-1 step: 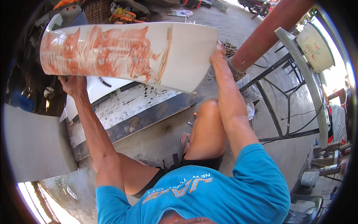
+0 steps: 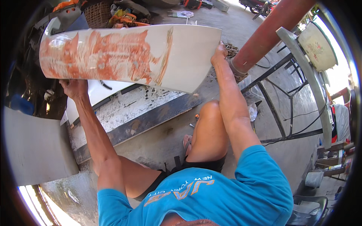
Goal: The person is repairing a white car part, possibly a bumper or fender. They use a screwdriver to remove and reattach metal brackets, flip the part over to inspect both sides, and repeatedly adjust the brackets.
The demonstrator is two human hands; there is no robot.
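Observation:
A long curved white panel [image 2: 190,56], smeared with reddish-orange scraped patches and a brownish streak, is held up in front of me. My left hand [image 2: 74,89] grips its lower edge near the left end, thumb and fingers partly hidden beneath it. At the right end, my right hand [image 2: 219,53] is closed on the panel's edge, with some fingers out of sight behind it. Below the panel, another white sheet-like piece [image 2: 96,94] lies on a worn, paint-stained low bench [image 2: 135,105].
A red post [image 2: 264,37] rises beyond my right hand, with a chain [image 2: 231,49] at its base. To the right stands a metal-legged table [image 2: 307,75] bearing a floral pot [image 2: 318,47]. A grey-white panel [image 2: 37,143] leans at left; a wicker basket [image 2: 97,16] sits among clutter behind.
The left end of the panel has dipped very slightly, along with my left hand. Both hands keep their hold.

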